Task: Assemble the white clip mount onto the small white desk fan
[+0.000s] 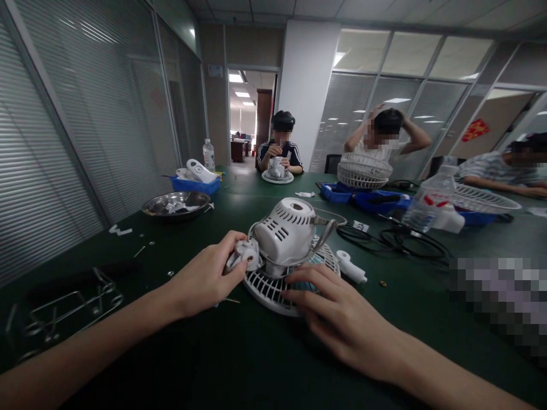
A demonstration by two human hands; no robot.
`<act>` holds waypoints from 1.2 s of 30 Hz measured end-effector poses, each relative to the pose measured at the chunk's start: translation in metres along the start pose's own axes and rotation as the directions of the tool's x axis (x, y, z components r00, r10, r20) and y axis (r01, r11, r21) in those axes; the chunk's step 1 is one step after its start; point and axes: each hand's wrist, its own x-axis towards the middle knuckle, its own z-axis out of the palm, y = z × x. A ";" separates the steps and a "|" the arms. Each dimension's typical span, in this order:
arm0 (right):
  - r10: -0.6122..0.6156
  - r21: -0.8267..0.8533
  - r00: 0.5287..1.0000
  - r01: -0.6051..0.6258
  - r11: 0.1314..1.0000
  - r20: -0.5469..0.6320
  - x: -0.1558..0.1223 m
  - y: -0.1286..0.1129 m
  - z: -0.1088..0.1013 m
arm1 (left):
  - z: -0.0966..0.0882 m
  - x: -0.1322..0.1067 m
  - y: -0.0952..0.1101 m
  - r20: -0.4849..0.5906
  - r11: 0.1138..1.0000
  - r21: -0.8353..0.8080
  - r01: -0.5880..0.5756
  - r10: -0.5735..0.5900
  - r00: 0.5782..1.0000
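Fan motor housing (pixel 284 242), one, white and slotted, sits at the middle of the table (pixel 171 353) above one round white grille (pixel 265 293), a cable (pixel 327 236) looping from its right side. Two hands are at it: the left hand (pixel 209 279) grasps one small white bracket (pixel 245 256) between thumb and fingers against the housing's left side; the right hand (pixel 342 319) lies with bent fingers over the grille's near right part, and I cannot tell whether it grips. One white cylindrical part (pixel 351 266) lies just right of the grille, one small brass-coloured ring (pixel 383 283) beyond it. Black cables (pixel 401 242) crowd the right side, before one large bottle (pixel 429 199); blue trays (pixel 380 202) and a grille stack (pixel 365 171) stand behind. Leftward are one metal bowl (pixel 175 215), one blue tray holding white parts (pixel 196 187), a smaller bottle (pixel 208 156) and bent wire pieces (pixel 72 307) beside the left forearm. Three other people (pixel 294 154) sit around the far and right sides. The table's left edge runs along the blinds (pixel 85 114); bare green surface stretches between the forearms, toward the bottom of the view.
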 end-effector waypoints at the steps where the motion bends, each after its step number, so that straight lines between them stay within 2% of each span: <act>1: -0.002 -0.002 1.000 0.002 1.000 0.000 0.000 -0.001 0.000 | 0.000 0.000 0.001 -0.009 1.000 0.016 0.008 -0.008 1.000; 5: -0.003 0.003 1.000 0.003 1.000 -0.023 0.002 -0.004 -0.001 | 0.004 0.000 0.003 -0.056 0.987 0.147 0.068 -0.061 0.997; 10: 0.002 0.050 1.000 -0.001 0.999 -0.021 0.001 -0.005 0.005 | 0.009 0.001 0.005 -0.076 0.976 0.153 0.155 -0.145 0.987; 13: -0.001 0.064 1.000 0.003 0.998 -0.023 0.001 -0.003 0.011 | 0.010 0.003 0.004 -0.093 0.972 0.163 0.169 -0.156 0.983; 16: -0.003 0.061 1.000 0.003 0.998 -0.009 0.001 -0.003 0.013 | 0.011 0.005 0.001 -0.087 0.981 0.117 0.158 -0.148 0.985; 23: -0.023 0.074 1.000 0.023 0.997 -0.006 0.006 -0.004 0.009 | 0.016 0.010 -0.017 -0.072 0.987 -0.100 0.129 -0.137 0.988; 29: -0.018 0.062 1.000 0.017 0.998 0.009 0.007 -0.007 0.007 | 0.017 0.011 -0.021 -0.080 0.975 -0.164 0.152 -0.167 0.983; 32: -0.013 0.051 0.999 0.012 0.999 0.029 0.007 -0.010 0.006 | 0.018 0.014 -0.026 -0.127 0.981 -0.164 0.103 -0.124 0.984; 36: 0.003 0.030 0.999 -0.004 1.000 0.045 0.007 -0.011 0.005 | 0.013 0.020 -0.036 -0.254 0.994 -0.104 0.012 -0.038 0.966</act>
